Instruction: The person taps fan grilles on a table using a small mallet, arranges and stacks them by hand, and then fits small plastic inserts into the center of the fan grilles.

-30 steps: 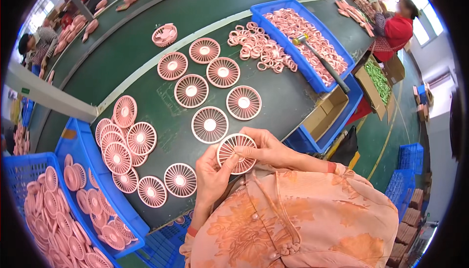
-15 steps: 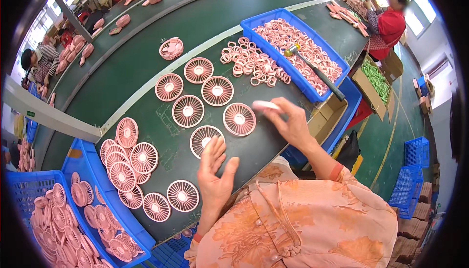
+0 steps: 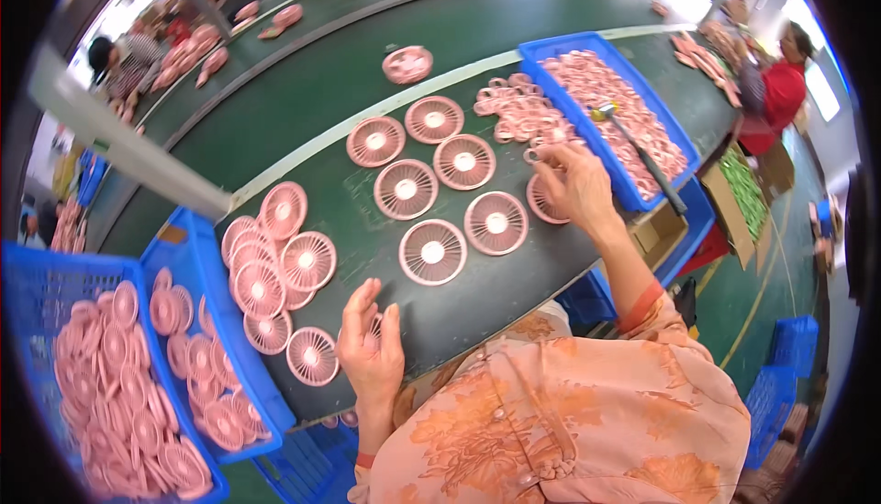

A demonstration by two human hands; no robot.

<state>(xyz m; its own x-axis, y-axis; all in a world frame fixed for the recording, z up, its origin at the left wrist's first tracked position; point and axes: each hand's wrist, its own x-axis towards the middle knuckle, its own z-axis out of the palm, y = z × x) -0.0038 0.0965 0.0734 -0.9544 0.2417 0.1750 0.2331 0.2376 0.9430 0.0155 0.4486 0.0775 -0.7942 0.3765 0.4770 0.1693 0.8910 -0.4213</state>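
Observation:
Pink round fan grilles with radial spokes lie on the dark green table; one grille is in the middle group. My left hand is open near the table's front edge, fingers apart, partly covering a grille beside another grille. Whether it touches that grille I cannot tell. My right hand reaches to the near edge of a heap of small pink rings. Its fingers are curved and look apart, somewhat blurred, with a ring at the fingertips. Below them a grille is partly hidden by the hand.
A blue tray of pink rings stands at the right with a hammer across it. Stacked grilles lie left. Blue crates of grilles stand beyond the table's left end. A conveyor runs behind; co-workers sit farther off.
The pink disc-like piece has left my right hand, which moved right to the rings; a grille now lies beneath it. My left hand moved left and nearer, off the middle grille. The view shifted.

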